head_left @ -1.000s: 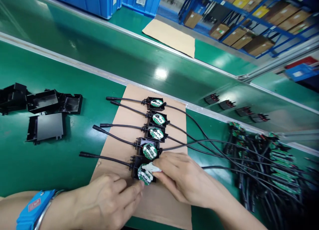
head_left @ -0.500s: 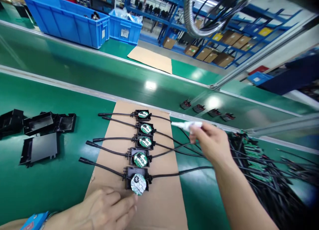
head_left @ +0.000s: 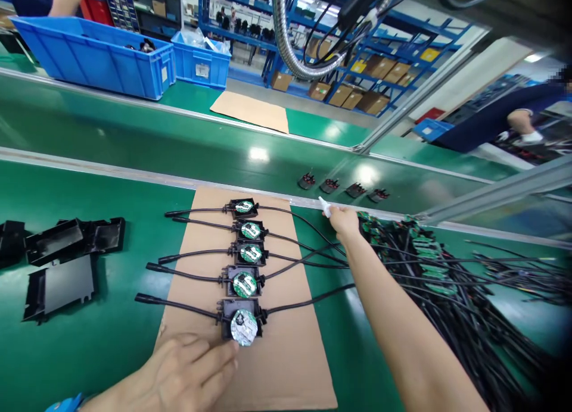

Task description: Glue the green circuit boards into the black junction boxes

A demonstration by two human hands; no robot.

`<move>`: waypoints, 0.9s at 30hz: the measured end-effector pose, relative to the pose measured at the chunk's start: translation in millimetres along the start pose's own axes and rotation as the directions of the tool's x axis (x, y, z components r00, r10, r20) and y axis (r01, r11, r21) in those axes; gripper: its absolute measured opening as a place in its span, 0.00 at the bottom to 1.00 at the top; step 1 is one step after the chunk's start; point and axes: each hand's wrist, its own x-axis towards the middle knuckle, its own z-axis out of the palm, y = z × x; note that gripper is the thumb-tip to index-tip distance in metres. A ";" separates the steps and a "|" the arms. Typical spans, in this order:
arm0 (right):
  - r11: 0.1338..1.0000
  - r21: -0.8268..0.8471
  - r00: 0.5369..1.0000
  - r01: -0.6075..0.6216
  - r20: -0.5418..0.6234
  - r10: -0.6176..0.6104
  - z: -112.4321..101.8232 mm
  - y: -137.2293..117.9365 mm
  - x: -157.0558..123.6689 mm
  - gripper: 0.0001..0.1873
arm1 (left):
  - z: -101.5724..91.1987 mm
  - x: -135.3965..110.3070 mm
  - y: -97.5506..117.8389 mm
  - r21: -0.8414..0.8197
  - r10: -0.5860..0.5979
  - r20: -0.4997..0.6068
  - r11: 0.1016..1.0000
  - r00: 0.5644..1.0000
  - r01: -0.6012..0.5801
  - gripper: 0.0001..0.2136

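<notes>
Several black cable boxes with round green circuit boards lie in a row on a brown cardboard sheet (head_left: 286,340). The nearest box (head_left: 241,321) has a whitish coated board. My left hand (head_left: 187,370) rests flat on the cardboard just left of it, fingers stretched toward it, holding nothing. My right hand (head_left: 344,221) reaches far out to the belt's rail, closed around a small white tube (head_left: 325,207) whose tip pokes out to the left.
Black plastic covers (head_left: 62,263) lie at the left. A heap of black cables with green boards (head_left: 429,263) fills the right. Small black-red parts (head_left: 342,189) sit on the conveyor beyond the rail. Blue bins (head_left: 93,55) stand at the back; other people work at the far left and right.
My right hand lifted the white tube off the nearest board and carried it away to the far rail. The left hand stayed beside the nearest box. The view tilted up.
</notes>
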 end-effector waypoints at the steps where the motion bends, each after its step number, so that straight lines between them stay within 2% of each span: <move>1: 0.998 -0.057 1.000 -0.006 -0.020 0.005 0.0 0.8 0.1 0.18 | -2.3 1.8 -0.2 -0.014 -0.004 -0.003 1.000 1.000 0.004 0.14; 4: 0.982 -0.189 0.997 -0.025 -0.074 0.011 -1.8 -2.2 -0.5 0.18 | -12.4 8.3 -1.4 -0.065 -0.024 0.006 0.998 1.000 0.024 0.15; 7: 0.969 -0.245 0.990 0.027 -0.126 -0.060 -9.6 -10.4 -8.1 0.18 | -24.0 14.0 -4.1 -0.105 -0.090 0.052 0.990 0.995 0.096 0.15; 10: 0.954 -0.241 0.958 0.180 -0.178 -0.226 -25.7 -16.6 -40.2 0.13 | -30.7 17.7 -7.8 -0.098 -0.234 0.064 0.966 0.970 0.239 0.15; 12: 0.913 -0.204 0.909 0.354 -0.153 -0.387 -38.6 -15.8 -81.1 0.11 | -31.1 19.5 -10.7 -0.073 -0.345 0.098 0.933 0.934 0.352 0.14; 13: 0.877 -0.170 0.876 0.450 -0.106 -0.470 -44.3 -13.3 -106.1 0.10 | -30.4 20.3 -12.3 -0.061 -0.395 0.135 0.912 0.909 0.406 0.13; 14: 0.809 -0.103 0.813 0.579 -0.010 -0.582 -48.5 -9.5 -132.4 0.10 | -29.2 21.0 -14.1 -0.050 -0.435 0.182 0.891 0.882 0.451 0.13; 15: 0.728 -0.020 0.725 0.685 0.121 -0.678 -50.7 -4.6 -158.4 0.09 | -27.9 21.7 -16.1 -0.045 -0.462 0.224 0.875 0.858 0.482 0.12; 16: 0.652 0.069 0.619 0.755 0.254 -0.743 -50.2 1.2 -182.5 0.07 | -26.4 22.2 -18.3 -0.044 -0.479 0.255 0.862 0.840 0.505 0.11; 17: 0.533 0.196 0.430 0.823 0.399 -0.810 -47.1 7.3 -203.2 0.04 | -25.0 22.5 -20.5 -0.043 -0.486 0.276 0.855 0.829 0.516 0.10; 18: 0.479 0.256 0.335 0.840 0.451 -0.827 -41.6 13.5 -219.5 0.07 | -23.8 22.6 -22.5 -0.037 -0.487 0.288 0.855 0.825 0.518 0.09; 19: 0.449 0.284 0.280 0.847 0.480 -0.832 -34.7 19.3 -231.1 0.09 | -23.0 22.6 -24.3 -0.022 -0.482 0.294 0.860 0.826 0.510 0.08; 20: 0.429 0.296 0.254 0.853 0.483 -0.838 -27.3 24.5 -238.2 0.11 | -22.7 22.6 -25.5 -0.007 -0.472 0.295 0.868 0.831 0.496 0.07; 22: 0.412 0.289 0.266 0.864 0.432 -0.862 -16.4 32.9 -242.1 0.10 | -24.2 22.7 -25.8 0.000 -0.462 0.287 0.876 0.839 0.482 0.06; 23: 0.383 0.292 0.257 0.876 0.389 -0.884 -14.6 35.7 -241.2 0.10 | -26.1 23.1 -24.7 -0.013 -0.467 0.278 0.872 0.840 0.489 0.06; 25: 0.303 0.282 0.209 0.910 0.319 -0.924 -19.8 37.5 -239.6 0.13 | -31.0 24.4 -20.5 -0.051 -0.492 0.269 0.851 0.828 0.522 0.06; 27: 0.233 0.256 0.145 0.938 0.320 -0.936 -32.9 34.2 -242.4 0.16 | -35.6 26.6 -15.0 -0.064 -0.514 0.278 0.833 0.811 0.550 0.07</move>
